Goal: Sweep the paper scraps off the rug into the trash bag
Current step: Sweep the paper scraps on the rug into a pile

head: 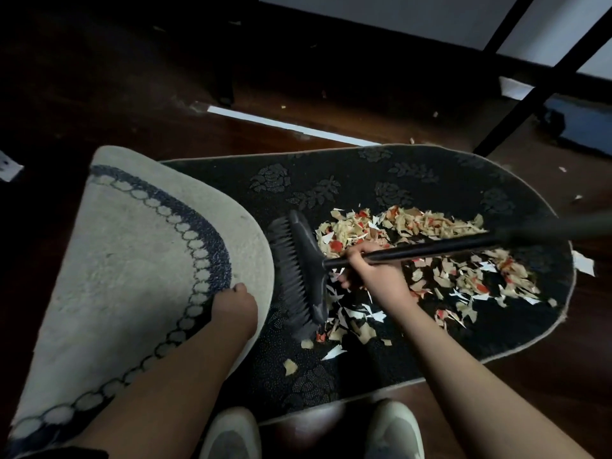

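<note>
The left hand (233, 301) grips the rug's (430, 180) folded-over end. The right hand (366, 271) clasps the broom (304, 270) handle; paper scraps (430, 256) litter the rug's dark, seemingly underside, middle.

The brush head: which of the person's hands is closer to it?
Right. The right hand grips the handle just beside the brush head. The left hand holds the folded-over rug edge, a little farther off on the bristle side.
</note>
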`<act>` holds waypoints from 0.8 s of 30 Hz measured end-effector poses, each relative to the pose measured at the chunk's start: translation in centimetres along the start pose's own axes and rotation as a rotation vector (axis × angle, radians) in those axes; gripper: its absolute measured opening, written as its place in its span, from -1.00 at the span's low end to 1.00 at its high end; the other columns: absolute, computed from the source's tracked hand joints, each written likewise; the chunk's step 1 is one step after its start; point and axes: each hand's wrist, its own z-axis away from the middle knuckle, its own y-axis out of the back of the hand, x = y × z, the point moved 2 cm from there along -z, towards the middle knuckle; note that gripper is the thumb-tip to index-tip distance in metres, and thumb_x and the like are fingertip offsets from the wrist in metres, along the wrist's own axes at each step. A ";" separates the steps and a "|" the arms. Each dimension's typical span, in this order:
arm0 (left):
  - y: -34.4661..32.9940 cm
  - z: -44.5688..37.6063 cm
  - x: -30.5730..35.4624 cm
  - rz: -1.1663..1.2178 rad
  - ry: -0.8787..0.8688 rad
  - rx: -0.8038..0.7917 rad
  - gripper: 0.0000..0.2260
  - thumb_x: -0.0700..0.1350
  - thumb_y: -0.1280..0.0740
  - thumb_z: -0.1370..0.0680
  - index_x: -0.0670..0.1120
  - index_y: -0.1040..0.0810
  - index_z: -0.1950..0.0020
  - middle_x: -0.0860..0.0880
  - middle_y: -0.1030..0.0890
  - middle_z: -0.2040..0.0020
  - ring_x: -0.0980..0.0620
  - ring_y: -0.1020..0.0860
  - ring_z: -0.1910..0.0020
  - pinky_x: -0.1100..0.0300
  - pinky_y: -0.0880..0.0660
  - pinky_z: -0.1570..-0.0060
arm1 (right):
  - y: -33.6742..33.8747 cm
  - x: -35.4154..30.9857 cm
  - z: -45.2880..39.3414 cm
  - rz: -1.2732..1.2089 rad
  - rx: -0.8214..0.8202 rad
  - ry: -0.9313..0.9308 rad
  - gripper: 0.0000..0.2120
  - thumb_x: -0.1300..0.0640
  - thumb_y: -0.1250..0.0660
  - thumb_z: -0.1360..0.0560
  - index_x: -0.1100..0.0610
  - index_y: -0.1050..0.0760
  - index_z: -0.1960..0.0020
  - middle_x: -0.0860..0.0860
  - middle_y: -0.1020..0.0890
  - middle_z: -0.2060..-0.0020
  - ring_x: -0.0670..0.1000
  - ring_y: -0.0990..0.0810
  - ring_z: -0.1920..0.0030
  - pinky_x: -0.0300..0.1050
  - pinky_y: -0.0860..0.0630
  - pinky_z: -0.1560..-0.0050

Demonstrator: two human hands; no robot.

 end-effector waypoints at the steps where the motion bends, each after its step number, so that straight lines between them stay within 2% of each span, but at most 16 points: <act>1: 0.0 -0.1 0.1 -0.003 -0.003 0.006 -0.66 -0.11 -0.13 -0.63 -0.12 -0.36 -0.40 -0.12 -0.31 -0.38 -0.06 -0.44 -0.29 0.14 -0.37 -0.23 | 0.1 0.5 -0.3 0.003 0.035 -0.009 -0.88 0.19 -0.25 -0.60 0.05 -0.50 0.08 0.09 -0.66 0.33 -0.10 -0.64 0.41 -0.27 -0.59 0.36; 4: -0.1 -0.3 0.3 -0.014 -0.005 0.013 -0.67 -0.11 -0.13 -0.63 -0.11 -0.36 -0.39 -0.12 -0.31 -0.38 -0.06 -0.44 -0.29 0.15 -0.37 -0.23 | 1.5 1.5 -0.4 -0.042 0.158 -0.051 -0.89 0.16 -0.26 -0.59 0.04 -0.52 0.08 0.13 -0.68 0.29 0.02 -0.66 0.34 0.00 -0.62 0.23; 7: -0.3 -0.5 0.4 -0.017 -0.004 0.030 -0.68 -0.11 -0.14 -0.62 -0.10 -0.38 -0.38 -0.11 -0.32 -0.37 -0.05 -0.45 -0.28 0.15 -0.38 -0.21 | 3.3 2.1 0.1 -0.078 0.254 -0.092 -0.90 0.15 -0.25 -0.60 0.07 -0.53 0.05 0.11 -0.68 0.28 -0.03 -0.67 0.37 -0.12 -0.64 0.37; 10: -0.3 -0.6 0.5 -0.023 -0.009 0.044 -0.69 -0.11 -0.14 -0.62 -0.10 -0.39 -0.36 -0.11 -0.34 -0.36 -0.04 -0.46 -0.27 0.15 -0.39 -0.20 | 5.9 2.4 0.8 -0.031 0.343 -0.105 -0.89 0.14 -0.23 -0.60 0.09 -0.54 -0.01 0.05 -0.68 0.26 -0.07 -0.68 0.34 -0.06 -0.64 0.30; 12: -0.2 -0.7 0.6 -0.021 -0.017 0.060 -0.70 -0.11 -0.13 -0.62 -0.09 -0.40 -0.35 -0.11 -0.34 -0.35 -0.03 -0.47 -0.25 0.16 -0.40 -0.18 | 7.6 2.0 1.5 -0.016 0.373 -0.073 -0.83 0.13 -0.21 -0.61 0.16 -0.55 -0.05 0.08 -0.68 0.29 -0.07 -0.67 0.37 -0.15 -0.62 0.35; 15: 0.1 -1.0 0.9 -0.009 -0.024 0.078 -0.70 -0.09 -0.15 -0.62 -0.09 -0.41 -0.34 -0.10 -0.36 -0.33 -0.03 -0.47 -0.24 0.16 -0.40 -0.17 | 8.2 0.5 2.4 -0.056 0.324 -0.011 -0.81 0.13 -0.18 -0.63 0.18 -0.53 -0.06 0.12 -0.68 0.29 -0.11 -0.66 0.41 -0.33 -0.53 0.48; 18: 0.2 -1.1 1.3 -0.019 -0.033 0.081 -0.69 -0.10 -0.14 -0.62 -0.10 -0.38 -0.36 -0.11 -0.35 -0.33 -0.04 -0.45 -0.26 0.15 -0.39 -0.19 | 5.3 -0.9 2.2 -0.073 0.170 0.000 -0.86 0.18 -0.17 -0.63 0.16 -0.50 0.00 0.11 -0.65 0.32 -0.15 -0.61 0.47 -0.41 -0.42 0.55; 21: 0.1 -1.1 1.8 -0.034 -0.045 0.073 -0.67 -0.09 -0.14 -0.63 -0.12 -0.35 -0.38 -0.13 -0.33 -0.35 -0.07 -0.43 -0.29 0.12 -0.38 -0.20 | 2.0 0.0 1.1 -0.042 0.048 -0.003 -0.87 0.20 -0.21 -0.61 0.09 -0.49 0.09 0.13 -0.65 0.30 -0.13 -0.62 0.45 -0.37 -0.50 0.48; 24: -0.1 -1.2 1.8 -0.034 -0.045 0.071 -0.66 -0.09 -0.15 -0.62 -0.12 -0.35 -0.39 -0.13 -0.34 -0.34 -0.08 -0.42 -0.30 0.12 -0.37 -0.22 | 2.0 1.6 0.3 -0.073 0.110 -0.058 -0.87 0.19 -0.25 -0.59 0.05 -0.50 0.11 0.12 -0.67 0.30 -0.09 -0.63 0.43 -0.32 -0.54 0.47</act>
